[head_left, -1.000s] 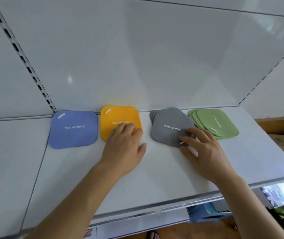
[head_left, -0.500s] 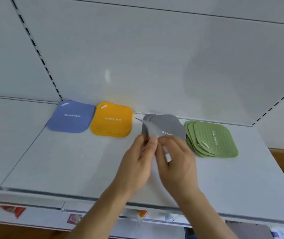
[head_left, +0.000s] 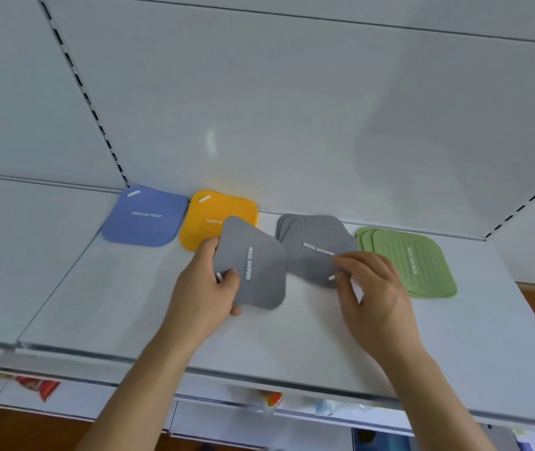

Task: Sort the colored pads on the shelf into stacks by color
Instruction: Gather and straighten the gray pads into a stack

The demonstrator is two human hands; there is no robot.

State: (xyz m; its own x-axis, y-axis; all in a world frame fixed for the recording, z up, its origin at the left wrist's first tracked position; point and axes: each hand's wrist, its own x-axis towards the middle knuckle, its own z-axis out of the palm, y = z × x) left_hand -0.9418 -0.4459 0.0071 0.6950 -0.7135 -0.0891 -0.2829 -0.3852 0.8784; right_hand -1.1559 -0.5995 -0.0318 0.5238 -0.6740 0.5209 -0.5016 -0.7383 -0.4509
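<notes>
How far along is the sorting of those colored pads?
Nearly done, it seems. The blue pad, yellow pad and green stack each sit apart by color on the shelf. In hand: the left hand holds one gray pad while the right hand pinches the near corner of the gray stack. Left: laying that pad with the grays and squaring the fanned gray and green stacks.
</notes>
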